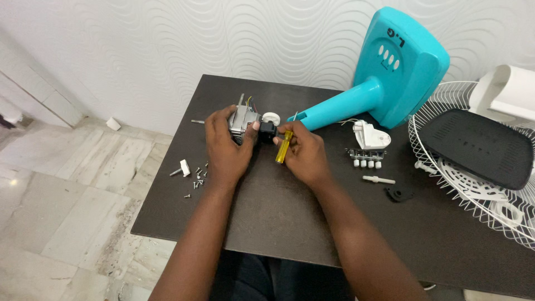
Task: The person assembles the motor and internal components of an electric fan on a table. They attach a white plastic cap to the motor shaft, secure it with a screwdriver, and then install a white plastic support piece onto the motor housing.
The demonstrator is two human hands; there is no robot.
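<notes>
At the centre of the frame, the left hand (225, 147) grips a small metal fan motor (243, 124) above the dark counter (278, 212). The right hand (304, 153), just beside it, holds a yellow-handled screwdriver (283, 147) against a black part (268, 130) on the motor's right.

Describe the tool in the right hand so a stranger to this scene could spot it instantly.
Start at the dark table and the turquoise fan stand lying across its far side. Just in front of the stand's narrow end, the right hand grips a small screwdriver. Its translucent yellow handle is the only yellow thing among the metal motor, the white parts and the screws.
</notes>
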